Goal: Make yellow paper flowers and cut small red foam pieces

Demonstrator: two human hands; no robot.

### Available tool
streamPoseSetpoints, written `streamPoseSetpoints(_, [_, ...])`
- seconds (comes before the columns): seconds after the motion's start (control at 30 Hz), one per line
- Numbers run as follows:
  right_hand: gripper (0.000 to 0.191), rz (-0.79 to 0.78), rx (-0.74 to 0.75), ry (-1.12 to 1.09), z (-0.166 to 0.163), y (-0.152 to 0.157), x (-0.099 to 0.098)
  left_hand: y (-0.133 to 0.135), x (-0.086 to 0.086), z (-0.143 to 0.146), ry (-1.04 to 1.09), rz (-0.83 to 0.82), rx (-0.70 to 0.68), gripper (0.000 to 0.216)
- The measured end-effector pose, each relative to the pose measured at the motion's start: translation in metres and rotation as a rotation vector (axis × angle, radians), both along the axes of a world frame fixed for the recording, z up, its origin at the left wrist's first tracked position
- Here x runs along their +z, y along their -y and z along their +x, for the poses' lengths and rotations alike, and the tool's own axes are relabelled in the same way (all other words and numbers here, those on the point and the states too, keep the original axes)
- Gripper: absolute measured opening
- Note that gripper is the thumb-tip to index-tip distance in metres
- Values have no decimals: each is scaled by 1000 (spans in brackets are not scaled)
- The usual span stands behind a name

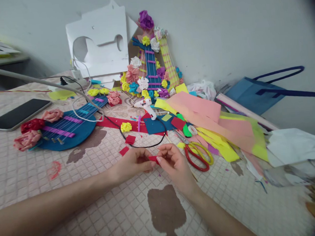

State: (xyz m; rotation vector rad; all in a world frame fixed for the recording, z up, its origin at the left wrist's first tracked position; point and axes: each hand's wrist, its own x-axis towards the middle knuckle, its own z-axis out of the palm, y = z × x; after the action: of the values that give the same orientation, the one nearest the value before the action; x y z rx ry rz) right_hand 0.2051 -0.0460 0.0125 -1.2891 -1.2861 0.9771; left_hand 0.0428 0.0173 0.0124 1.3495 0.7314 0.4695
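Observation:
A small piece of red paper [153, 158] is pinched between my two hands above the patterned tablecloth. My left hand [132, 164] grips its left end, fingers curled. On the other side, the thumb and fingers of my right hand [175, 166] close on its right end. Just beyond my left hand lie two loose red paper squares [130, 139]. Scissors with red handles [197, 162] and another pair with yellow handles [205, 151] rest beside my right hand. A white glue gun [146, 107] stands farther back, its black cord looping towards me.
At left lie a blue paper guitar [80, 128] with paper flowers and a tablet [18, 113]. Flower-covered guitars [151, 68] lean against the wall near white cut-out board [101, 46]. Pink and yellow paper sheets [200, 106] are piled at right, with a blue bag [255, 93] behind.

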Motion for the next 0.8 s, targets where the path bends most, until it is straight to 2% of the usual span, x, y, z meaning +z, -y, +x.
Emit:
streamPoseSetpoints(0.3, [13, -51, 19, -46, 0, 0, 4, -2, 2, -2, -12, -27, 42, 26])
streamPoseSetpoints(0.57, [32, -151, 86, -90, 3, -1, 2, -2, 4, -2, -10, -37, 56, 26])
streamPoseSetpoints(0.8, [24, -203, 154, -171, -1, 0, 4, -3, 3, -1, -3, 18, 56, 26])
